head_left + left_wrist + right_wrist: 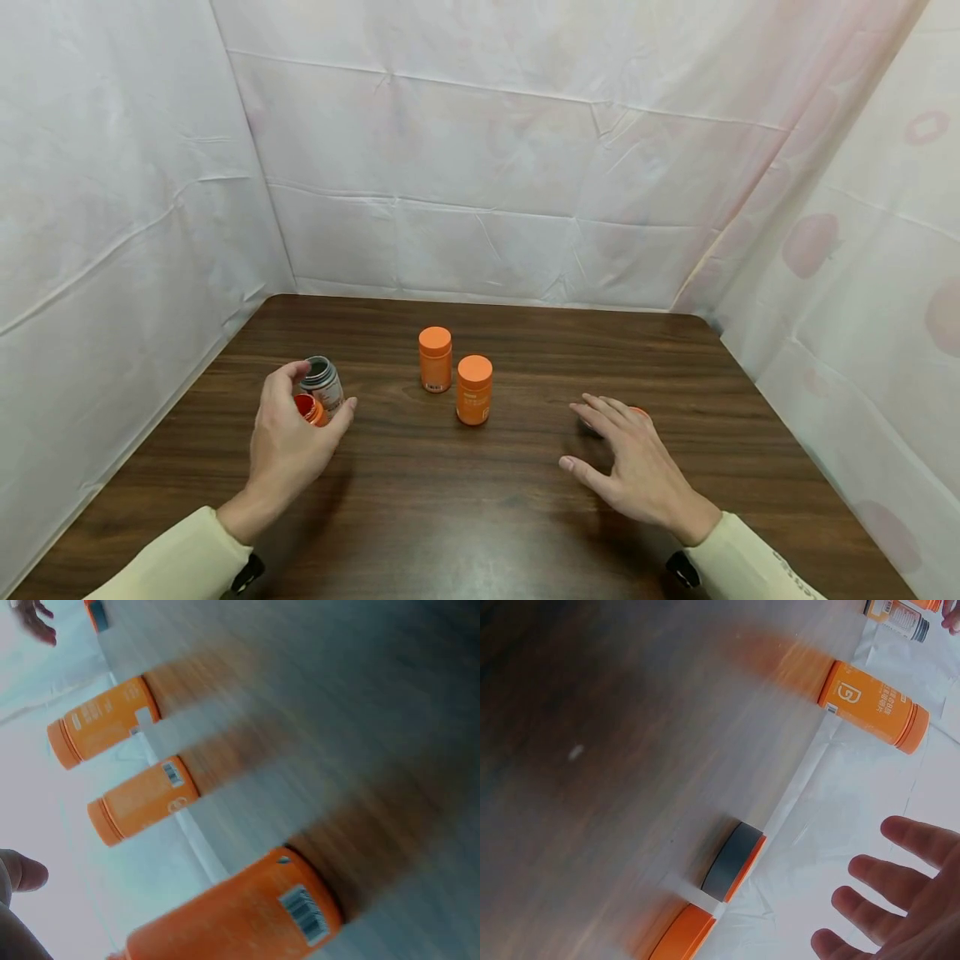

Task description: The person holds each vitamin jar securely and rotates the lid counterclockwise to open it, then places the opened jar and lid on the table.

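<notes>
The step in hand seems to be an approach of both hands, without a secure grip on either side. The left hand [288, 450] has its thumb and fingers spread widely apart beside the uncapped orange bottle [318, 415], which is at about one o'clock from the palm and very near. The uncapped grey-topped bottle [327, 389] stands a little farther in this same direction; whether the two bottles touch, I cannot tell.

The right hand [637, 467] hangs with its fingers apart above two loose lids. From the head view these are mostly hidden under the fingers, between about ten and twelve o'clock. The right wrist view shows the grey lid [730, 862] and the orange lid [681, 937] lying close to each other on the surface [480, 508], with the fingertips clear of both.

In my judgement, the next move calls for the left thumb and fingers to come together on one uncapped bottle, and for the right hand to go lower and pinch one lid by its edge. The lids are low and near to each other, so the wrong one could be pushed. The farther capped orange bottle [435, 360] and the nearer capped orange bottle [474, 392] stand upright, at about ten o'clock from the right hand.
</notes>
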`<state>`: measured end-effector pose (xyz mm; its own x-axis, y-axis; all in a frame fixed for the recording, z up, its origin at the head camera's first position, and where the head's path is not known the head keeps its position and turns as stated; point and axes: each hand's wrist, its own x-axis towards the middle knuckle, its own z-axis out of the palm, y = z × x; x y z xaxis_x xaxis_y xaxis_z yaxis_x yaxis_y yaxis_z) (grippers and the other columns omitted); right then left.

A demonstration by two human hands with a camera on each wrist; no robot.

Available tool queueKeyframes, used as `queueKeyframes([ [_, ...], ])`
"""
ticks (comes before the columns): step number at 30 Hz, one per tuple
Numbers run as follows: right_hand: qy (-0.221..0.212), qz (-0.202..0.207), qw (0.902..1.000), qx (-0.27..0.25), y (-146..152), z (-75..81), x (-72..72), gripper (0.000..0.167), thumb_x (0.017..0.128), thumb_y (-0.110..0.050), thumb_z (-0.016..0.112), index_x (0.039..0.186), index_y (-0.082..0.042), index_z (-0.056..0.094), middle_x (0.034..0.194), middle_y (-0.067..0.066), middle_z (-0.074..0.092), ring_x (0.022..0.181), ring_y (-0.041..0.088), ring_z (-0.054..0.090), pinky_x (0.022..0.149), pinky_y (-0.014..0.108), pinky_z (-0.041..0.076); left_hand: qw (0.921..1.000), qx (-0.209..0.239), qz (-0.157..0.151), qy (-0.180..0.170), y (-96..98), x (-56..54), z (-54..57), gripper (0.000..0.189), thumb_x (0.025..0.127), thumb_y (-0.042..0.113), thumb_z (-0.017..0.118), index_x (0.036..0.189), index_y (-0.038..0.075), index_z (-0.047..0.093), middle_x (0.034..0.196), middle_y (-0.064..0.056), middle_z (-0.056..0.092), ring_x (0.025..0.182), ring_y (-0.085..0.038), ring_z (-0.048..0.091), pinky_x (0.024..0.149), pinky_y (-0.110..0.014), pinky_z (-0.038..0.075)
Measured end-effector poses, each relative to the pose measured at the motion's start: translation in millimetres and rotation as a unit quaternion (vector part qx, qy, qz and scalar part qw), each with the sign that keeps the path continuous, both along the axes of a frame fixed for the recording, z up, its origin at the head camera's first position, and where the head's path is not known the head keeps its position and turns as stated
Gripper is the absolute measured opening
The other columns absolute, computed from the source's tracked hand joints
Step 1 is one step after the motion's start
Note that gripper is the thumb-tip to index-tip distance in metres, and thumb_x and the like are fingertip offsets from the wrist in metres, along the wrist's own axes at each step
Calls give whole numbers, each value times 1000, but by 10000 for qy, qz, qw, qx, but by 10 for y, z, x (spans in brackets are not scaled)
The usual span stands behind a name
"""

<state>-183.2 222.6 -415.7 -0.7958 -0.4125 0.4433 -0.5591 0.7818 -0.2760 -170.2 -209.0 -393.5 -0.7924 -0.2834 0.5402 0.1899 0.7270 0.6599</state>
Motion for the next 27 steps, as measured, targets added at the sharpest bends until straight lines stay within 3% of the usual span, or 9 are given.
queueKeyframes([
  [6, -108, -54, 9999, -13, -12, -3, 21, 71, 89, -62, 70, 146, -21, 57, 151, 3, 52, 141, 28, 43, 111, 60, 30, 9980, -204, -381, 465, 108, -45, 5, 73, 77, 16, 89, 136, -3, 50, 128, -19, 56, 112, -36, 57, 86, -51, 47],
  [9, -128, -46, 9999, -37, -19, 2, 34, 71, 89, -62, 70, 146, -22, 57, 151, 3, 52, 141, 28, 43, 110, 59, 30, 9971, -194, -504, 529, 177, -64, -4, 71, 76, 16, 90, 134, -2, 53, 128, -17, 58, 116, -35, 57, 91, -51, 44],
  [17, -75, 41, 10000, -51, -46, -4, 53, 71, 90, -61, 70, 147, -22, 55, 151, 2, 52, 141, 28, 43, 110, 57, 32, 9968, -100, -788, 113, 377, -79, -28, 70, 77, 21, 91, 134, 1, 54, 128, -15, 60, 112, -32, 57, 95, -49, 46],
  [27, -81, 96, 9999, -96, -44, -14, 83, 70, 90, -58, 72, 148, -24, 54, 152, 1, 51, 141, 28, 43, 111, 57, 31, 9946, -46, -951, -418, 510, -156, -61, 66, 82, 25, 89, 133, 2, 54, 129, -16, 61, 119, -33, 57, 101, -51, 46],
])
